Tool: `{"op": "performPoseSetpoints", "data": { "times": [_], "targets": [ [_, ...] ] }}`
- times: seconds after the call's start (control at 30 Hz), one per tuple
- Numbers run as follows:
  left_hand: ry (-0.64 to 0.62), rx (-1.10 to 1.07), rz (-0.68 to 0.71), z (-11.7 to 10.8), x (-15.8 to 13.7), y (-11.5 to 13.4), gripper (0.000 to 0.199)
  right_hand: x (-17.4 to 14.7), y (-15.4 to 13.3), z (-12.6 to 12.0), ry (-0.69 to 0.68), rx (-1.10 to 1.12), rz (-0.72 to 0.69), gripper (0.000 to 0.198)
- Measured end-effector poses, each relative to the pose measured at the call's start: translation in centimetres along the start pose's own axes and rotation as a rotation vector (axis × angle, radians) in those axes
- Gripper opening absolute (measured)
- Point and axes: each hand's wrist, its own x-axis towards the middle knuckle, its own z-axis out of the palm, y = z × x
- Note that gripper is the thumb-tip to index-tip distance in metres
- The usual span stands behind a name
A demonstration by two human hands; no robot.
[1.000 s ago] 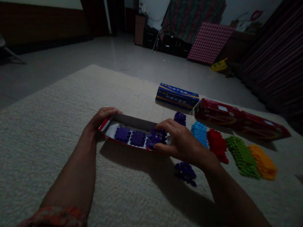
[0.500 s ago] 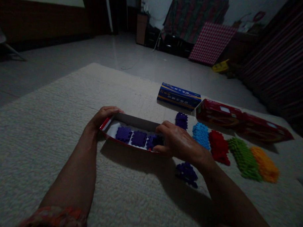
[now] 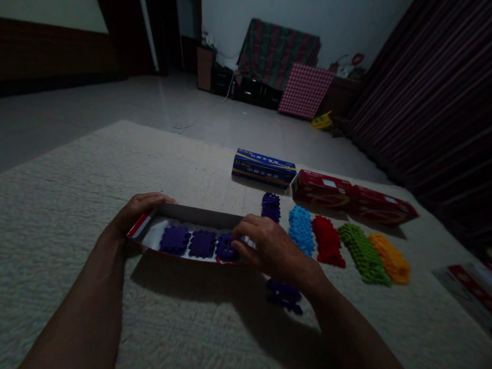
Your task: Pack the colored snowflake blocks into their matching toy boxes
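Observation:
My left hand (image 3: pixel 142 208) grips the left end of a long open box (image 3: pixel 202 215) with red edges and a pale inside. Several purple interlocking plastic tiles (image 3: pixel 202 244) lie in a row in the box. Over the box's right end, my right hand (image 3: pixel 270 244) is curled, thumb and fingertips close together beside the rightmost visible tile (image 3: pixel 224 247). What those fingers pinch, if anything, is hidden. More purple pieces lie outside the box: a stack (image 3: pixel 271 207) behind my right hand and a loose group (image 3: pixel 284 296) in front of it.
Stacks of blue tiles (image 3: pixel 301 229), red tiles (image 3: pixel 328 241), green tiles (image 3: pixel 364 253) and orange tiles (image 3: pixel 390 258) lie to the right on the pale quilted mat (image 3: pixel 89 163). Behind them stand a blue carton (image 3: pixel 264 169) and two red cartons (image 3: pixel 322 191). A white-and-red carton (image 3: pixel 474 292) is at the right edge.
The view has shifted, so everything appears further left and somewhat lower. My right fingers have drawn closer together over the box's right end. My left hand keeps its grip on the box.

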Motion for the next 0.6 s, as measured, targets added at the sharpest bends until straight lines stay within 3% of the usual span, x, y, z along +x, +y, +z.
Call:
{"op": "performPoseSetpoints", "data": {
  "times": [0.1,0.2,0.27,0.33,0.47,0.6],
  "targets": [
    [0.006,0.018,0.004,-0.1,0.0,0.1,0.033,-0.4,2.8,-1.7,0.167,-0.033,0.073,0.013],
    [-0.005,0.036,0.02,-0.4,0.1,0.1,0.033,-0.4,7.1,-3.3,0.294,-0.142,0.283,0.015],
    [-0.008,0.044,0.041,-0.4,0.2,0.1,0.032,-0.6,9.5,-3.7,0.294,-0.215,0.409,0.017],
    [-0.004,0.044,0.05,-0.4,0.2,0.0,0.03,-0.9,10.9,-3.5,0.264,-0.242,0.449,0.018],
    [-0.011,0.03,0.051,-0.5,0.4,-0.3,0.025,-1.6,10.6,-2.0,0.148,-0.21,0.377,0.016],
    [-0.021,0.06,0.04,-0.9,0.7,-0.4,0.026,-2.0,9.1,-0.5,0.079,-0.325,0.379,0.021]
  ]
}}
